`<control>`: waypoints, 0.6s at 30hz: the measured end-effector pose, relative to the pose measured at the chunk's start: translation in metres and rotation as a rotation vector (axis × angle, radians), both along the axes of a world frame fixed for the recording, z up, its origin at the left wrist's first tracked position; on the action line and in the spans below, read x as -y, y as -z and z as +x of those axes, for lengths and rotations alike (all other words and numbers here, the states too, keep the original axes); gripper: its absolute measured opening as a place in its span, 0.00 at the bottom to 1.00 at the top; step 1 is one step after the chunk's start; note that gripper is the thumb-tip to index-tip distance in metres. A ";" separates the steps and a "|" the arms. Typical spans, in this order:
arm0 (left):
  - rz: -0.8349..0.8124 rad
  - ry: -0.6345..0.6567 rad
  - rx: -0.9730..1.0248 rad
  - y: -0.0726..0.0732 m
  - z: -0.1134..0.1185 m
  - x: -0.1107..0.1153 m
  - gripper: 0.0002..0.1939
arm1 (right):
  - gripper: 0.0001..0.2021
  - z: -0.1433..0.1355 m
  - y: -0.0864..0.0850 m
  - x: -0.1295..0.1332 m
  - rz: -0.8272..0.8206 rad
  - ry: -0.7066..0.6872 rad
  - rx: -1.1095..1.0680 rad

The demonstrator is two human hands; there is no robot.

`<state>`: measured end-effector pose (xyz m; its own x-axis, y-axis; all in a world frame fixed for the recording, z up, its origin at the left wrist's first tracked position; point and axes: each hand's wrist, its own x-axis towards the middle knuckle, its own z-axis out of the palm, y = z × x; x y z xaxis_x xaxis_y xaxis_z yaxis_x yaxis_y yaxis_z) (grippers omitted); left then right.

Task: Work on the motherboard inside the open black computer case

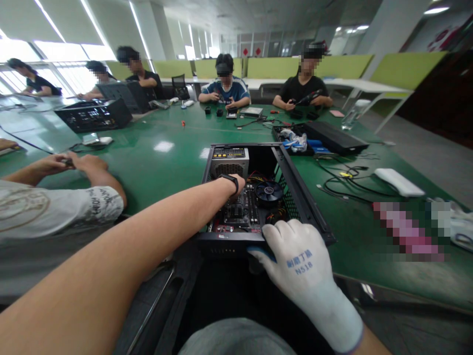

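Observation:
An open black computer case (301, 190) lies on its side in front of me. Inside it are a power supply (229, 157) at the far left corner, a motherboard (236, 213) and a round black cooling fan (269, 191). My bare left hand (240, 182), with a dark band at the wrist, reaches into the case just in front of the power supply, over the motherboard. Its fingers are hidden. My right hand (299, 256), in a white work glove, grips the near edge of the case, fingers over the rim and thumb against the outside.
Close on my left, a co-worker's hands (70, 160) meet above the green table (158, 172). Cables (332, 182) and a white box-like piece (399, 181) lie right. Beyond are a black tray (310, 148) and another computer case (94, 116). Several people sit around the table.

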<state>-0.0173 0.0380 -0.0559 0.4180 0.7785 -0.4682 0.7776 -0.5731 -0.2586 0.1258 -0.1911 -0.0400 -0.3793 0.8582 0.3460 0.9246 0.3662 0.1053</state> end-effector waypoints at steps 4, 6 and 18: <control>-0.006 -0.012 0.000 -0.004 0.001 0.003 0.29 | 0.15 -0.003 0.001 0.000 -0.015 0.017 -0.030; -0.001 -0.017 -0.002 -0.007 0.001 0.005 0.29 | 0.15 -0.004 0.001 0.000 -0.014 0.030 -0.053; -0.008 -0.008 -0.016 -0.006 0.000 0.004 0.33 | 0.15 -0.003 0.003 0.000 0.014 0.017 -0.067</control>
